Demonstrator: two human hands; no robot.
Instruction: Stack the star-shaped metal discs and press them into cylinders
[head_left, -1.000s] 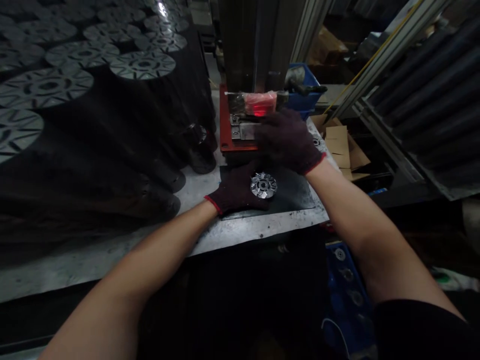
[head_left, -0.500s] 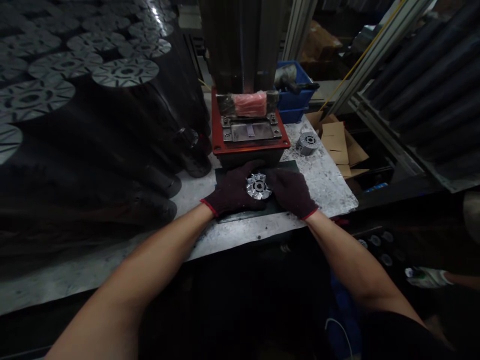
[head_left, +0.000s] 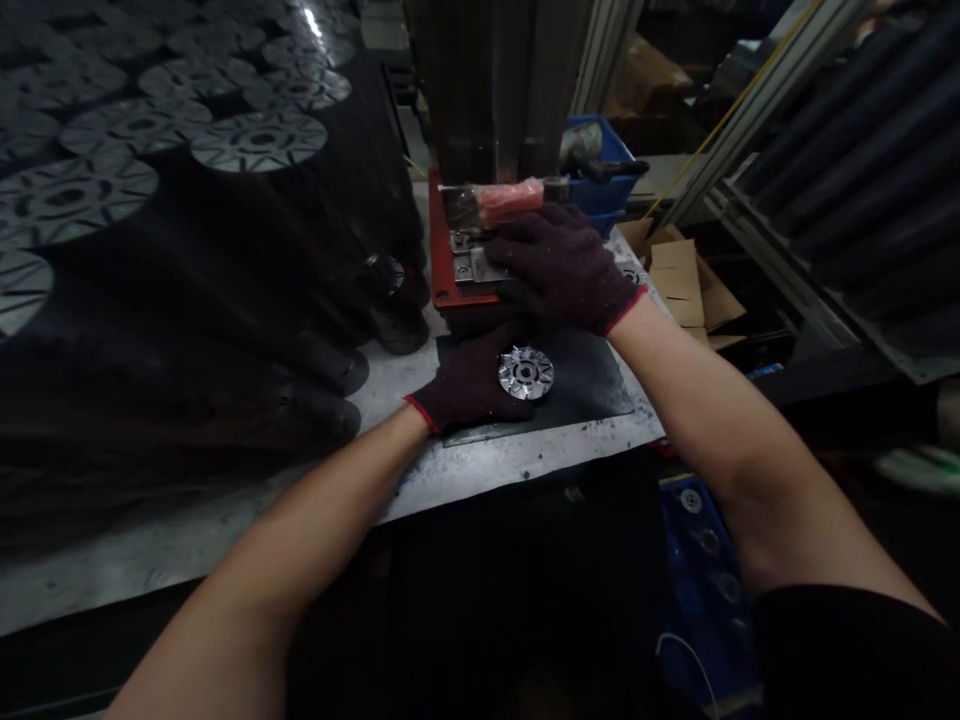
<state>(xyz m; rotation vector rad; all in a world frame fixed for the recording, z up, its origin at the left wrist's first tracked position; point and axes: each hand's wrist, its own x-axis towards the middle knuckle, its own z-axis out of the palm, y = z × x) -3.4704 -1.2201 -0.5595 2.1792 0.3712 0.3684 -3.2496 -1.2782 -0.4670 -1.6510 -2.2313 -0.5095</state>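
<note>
My left hand (head_left: 472,385), in a dark glove with a red cuff, is closed around the side of a round metal part (head_left: 526,373) with radial slots and a centre hole. The part stands face up on a dark mat (head_left: 592,385). My right hand (head_left: 566,265), gloved alike, reaches over the metal plate (head_left: 463,270) on the red machine base (head_left: 442,285). Its fingers are stretched out and apart, with the fingertips over the plate. Just behind them is a bar wrapped in pink film (head_left: 510,203). The right hand hides much of the plate.
Tall dark cylinders with slotted ends (head_left: 259,142) crowd the left side. A blue bin (head_left: 611,190) stands behind the machine at right. Another slotted metal part (head_left: 632,273) is partly hidden by my right hand. Cardboard (head_left: 675,280) lies beyond the table; a blurred gloved hand (head_left: 919,470) shows at far right.
My right hand has left the slotted metal part and moved up and forward over the machine's plate. My left hand stays around the part. The view has shifted slightly.
</note>
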